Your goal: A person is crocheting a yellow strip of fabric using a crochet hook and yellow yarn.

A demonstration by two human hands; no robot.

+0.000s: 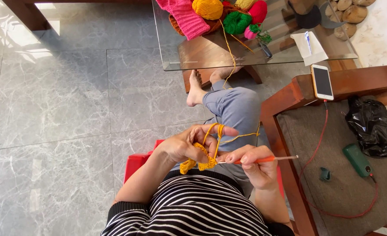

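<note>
Two hands working yellow yarn with a crochet hook, seen from above over a striped top.

The left hand (184, 146) pinches a small yellow crochet piece (198, 161) between thumb and fingers, with the yellow yarn strand (219, 131) looped over its raised forefinger; the piece hangs just below and to the right of that grip. The right hand (255, 162) is closed around the orange handle of a crochet hook (263, 160), whose metal tip points left into the piece, so the work sits between the two hands and touches both. The strand runs on to the far side, up to a yellow yarn ball (207, 8) on the glass table (193, 61), beside green and pink balls. To the right, a phone (322, 81) rests on a wooden armrest.
</note>
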